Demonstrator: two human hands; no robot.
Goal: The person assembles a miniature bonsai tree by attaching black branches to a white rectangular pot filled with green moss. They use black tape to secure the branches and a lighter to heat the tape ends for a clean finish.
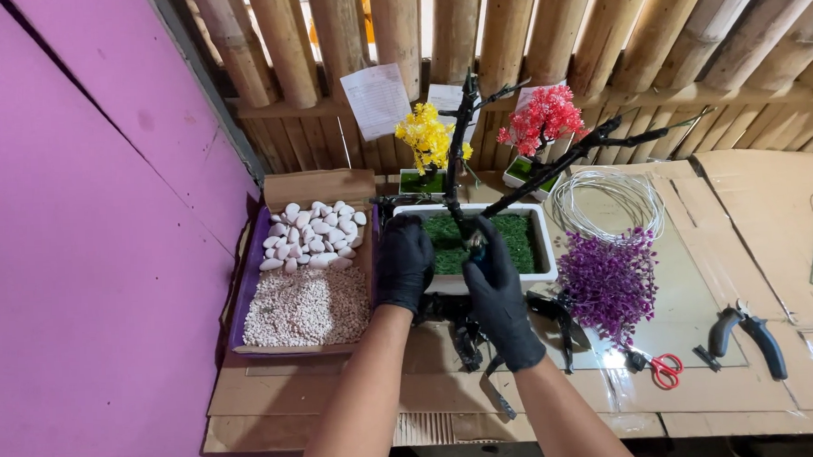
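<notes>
— Black branch (462, 144) stands in the white rectangular pot (543, 250) with the green moss mat (517, 237). Where's your grip on it?

— Your right hand (501, 297), black glove, is pinching the trunk base just above the moss, fingers pressed together around it. The branch rises up and away from that grip and forks: one limb goes straight up, one leans right.

— And your left hand (403, 261)?

— Gloved too, cupped on the pot's left end, fingers curled over the rim. Can't tell how tight it clamps.

— Around it?

— Cardboard tray (318, 188) just left of the pot, touching your left hand's side: white pebbles (311, 233) in the far half, fine gravel (305, 308) in the near half. Purple flower sprigs (610, 279) lie just right of the pot, wire coil (606, 201) behind them. Red scissors (664, 370) and black-handled pliers (749, 332) lie well apart, to the right. Yellow mini tree (430, 136) and red mini tree (543, 117) stand behind the pot by the bamboo wall (599, 28). More black pieces (466, 331) lie under your wrists on the cardboard table (286, 398).
</notes>
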